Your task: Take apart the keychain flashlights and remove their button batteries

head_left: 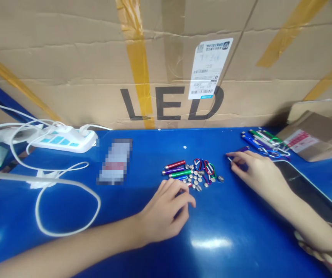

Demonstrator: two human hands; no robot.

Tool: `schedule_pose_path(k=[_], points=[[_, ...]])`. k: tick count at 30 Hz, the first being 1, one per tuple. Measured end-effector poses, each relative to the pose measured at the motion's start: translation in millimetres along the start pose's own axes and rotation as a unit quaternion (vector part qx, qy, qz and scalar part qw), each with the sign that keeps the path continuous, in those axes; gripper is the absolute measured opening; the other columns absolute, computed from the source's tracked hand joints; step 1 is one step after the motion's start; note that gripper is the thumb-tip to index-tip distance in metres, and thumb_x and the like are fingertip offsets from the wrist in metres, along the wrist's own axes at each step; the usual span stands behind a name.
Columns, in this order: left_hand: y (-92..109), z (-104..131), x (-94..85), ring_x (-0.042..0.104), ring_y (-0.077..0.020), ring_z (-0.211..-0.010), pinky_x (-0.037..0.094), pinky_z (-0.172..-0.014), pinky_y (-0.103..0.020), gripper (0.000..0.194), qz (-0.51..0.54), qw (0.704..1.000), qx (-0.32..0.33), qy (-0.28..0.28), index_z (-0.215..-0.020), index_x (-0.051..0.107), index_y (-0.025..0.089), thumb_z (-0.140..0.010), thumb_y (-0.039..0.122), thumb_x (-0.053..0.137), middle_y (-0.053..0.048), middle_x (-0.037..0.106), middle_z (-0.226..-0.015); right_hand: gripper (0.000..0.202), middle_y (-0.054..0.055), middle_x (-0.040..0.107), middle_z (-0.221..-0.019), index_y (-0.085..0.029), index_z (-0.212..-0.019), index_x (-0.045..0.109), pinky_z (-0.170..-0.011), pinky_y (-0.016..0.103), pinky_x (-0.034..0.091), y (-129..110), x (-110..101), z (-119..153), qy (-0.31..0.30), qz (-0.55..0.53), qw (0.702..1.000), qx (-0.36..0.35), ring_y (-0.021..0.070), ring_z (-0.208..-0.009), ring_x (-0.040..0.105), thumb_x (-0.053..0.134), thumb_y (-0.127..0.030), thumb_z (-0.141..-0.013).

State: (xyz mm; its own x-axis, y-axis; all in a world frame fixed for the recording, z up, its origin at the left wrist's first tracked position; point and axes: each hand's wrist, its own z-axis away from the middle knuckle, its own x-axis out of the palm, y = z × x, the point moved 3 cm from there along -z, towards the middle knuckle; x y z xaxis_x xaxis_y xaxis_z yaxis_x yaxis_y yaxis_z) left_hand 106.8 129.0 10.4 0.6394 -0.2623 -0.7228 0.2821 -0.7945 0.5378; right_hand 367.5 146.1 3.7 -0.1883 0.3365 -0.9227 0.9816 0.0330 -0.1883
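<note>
My right hand is closed at the fingertips on a slim purple metal flashlight tube, whose silver end shows beside the thumb; the fingers partly hide it. Palm down on the table, my left hand has loosely bent fingers, with a gap between thumb and index finger and nothing visible in them. Just beyond its knuckles lie red, purple and green tubes and a partly covered blue one. Several silver button cells are scattered beside them, along with small coloured carabiners.
More tubes with carabiners lie at the back right, near a brown box. A dark flat panel lies under my right forearm. At left are a white power strip, looped cables and a pixelated rectangle. A large carton stands behind.
</note>
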Motion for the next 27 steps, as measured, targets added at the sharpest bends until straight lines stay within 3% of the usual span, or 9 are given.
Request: schedule_pose_path(k=[4,7,10,13,15,18,23,27], points=[[0.5,-0.7,-0.1,0.052,-0.0165,-0.085,0.037,-0.071,-0.029,0.020,-0.012,1.000,0.006,0.003,-0.087,0.057,0.017,-0.084,0.004,0.043,-0.005,0.055,-0.090,0.031,0.004,0.063,-0.071,-0.016,-0.098,0.068,-0.056,0.034,0.049,-12.7,-1.6,1.9,-0.007,-0.041,0.999,-0.016,0.0227,-0.067,0.063,0.048,-0.026,-0.076],[1.5,-0.3,-1.0,0.053,-0.0169,-0.086,0.039,-0.072,-0.029,0.020,-0.022,1.000,0.002,0.003,-0.087,0.056,0.017,-0.084,0.004,0.042,-0.005,0.055,-0.091,0.025,0.004,0.065,-0.077,-0.018,-0.093,0.069,-0.057,0.032,0.051,-31.6,-8.3,7.3,0.006,-0.144,0.989,-0.027,0.0193,-0.065,0.063,0.050,-0.028,-0.080],[1.3,0.5,-2.6,0.053,-0.0176,-0.092,0.041,-0.080,-0.031,0.021,-0.015,1.000,-0.014,0.014,-0.098,0.054,0.018,-0.085,0.006,0.043,-0.006,0.056,-0.098,0.017,0.003,0.067,-0.086,-0.022,-0.091,0.070,-0.066,0.029,0.054,-52.1,-19.1,16.9,0.049,-0.284,0.957,-0.010,0.0162,-0.069,0.064,0.056,-0.029,-0.083],[-0.8,1.1,-3.5,0.053,-0.0194,-0.100,0.042,-0.088,-0.034,0.028,0.000,0.999,-0.036,0.022,-0.113,0.047,0.018,-0.086,0.011,0.048,-0.007,0.056,-0.107,0.009,0.002,0.066,-0.087,-0.026,-0.088,0.070,-0.072,0.030,0.056,-64.4,-28.0,26.9,0.106,-0.407,0.907,0.037,0.0161,-0.074,0.065,0.064,-0.027,-0.081],[-2.6,1.1,-3.3,0.051,-0.0208,-0.106,0.041,-0.092,-0.036,0.033,0.004,0.999,-0.050,0.017,-0.119,0.043,0.018,-0.087,0.016,0.052,-0.008,0.055,-0.112,0.005,0.002,0.066,-0.088,-0.027,-0.083,0.070,-0.073,0.031,0.057,-67.7,-29.4,30.5,0.111,-0.476,0.871,0.056,0.0168,-0.076,0.065,0.067,-0.027,-0.079],[-4.1,0.9,-2.5,0.049,-0.0226,-0.112,0.039,-0.096,-0.040,0.041,0.006,0.998,-0.063,0.009,-0.125,0.037,0.020,-0.089,0.022,0.054,-0.009,0.053,-0.120,0.005,0.002,0.067,-0.088,-0.028,-0.082,0.071,-0.069,0.028,0.059,-68.9,-24.9,30.8,0.061,-0.576,0.812,0.076,0.0154,-0.074,0.066,0.070,-0.029,-0.077],[-5.0,0.3,-1.2,0.044,-0.0248,-0.117,0.037,-0.099,-0.043,0.050,0.015,0.998,-0.067,0.006,-0.133,0.030,0.021,-0.090,0.027,0.054,-0.011,0.047,-0.126,0.005,0.001,0.066,-0.083,-0.023,-0.076,0.070,-0.060,0.020,0.057,-80.1,-14.1,31.6,-0.079,-0.690,0.712,0.104,0.0102,-0.063,0.065,0.072,-0.029,-0.076],[-4.7,0.0,-0.4,0.049,-0.0236,-0.104,0.042,-0.091,-0.041,0.019,0.001,0.999,-0.053,-0.011,-0.111,0.050,0.019,-0.093,0.023,0.047,-0.010,0.050,-0.110,0.005,0.001,0.067,-0.083,-0.021,-0.075,0.069,-0.061,0.021,0.056,-93.7,-8.7,34.5,-0.168,-0.713,0.675,0.089,0.0092,-0.061,0.065,0.071,-0.025,-0.077]])
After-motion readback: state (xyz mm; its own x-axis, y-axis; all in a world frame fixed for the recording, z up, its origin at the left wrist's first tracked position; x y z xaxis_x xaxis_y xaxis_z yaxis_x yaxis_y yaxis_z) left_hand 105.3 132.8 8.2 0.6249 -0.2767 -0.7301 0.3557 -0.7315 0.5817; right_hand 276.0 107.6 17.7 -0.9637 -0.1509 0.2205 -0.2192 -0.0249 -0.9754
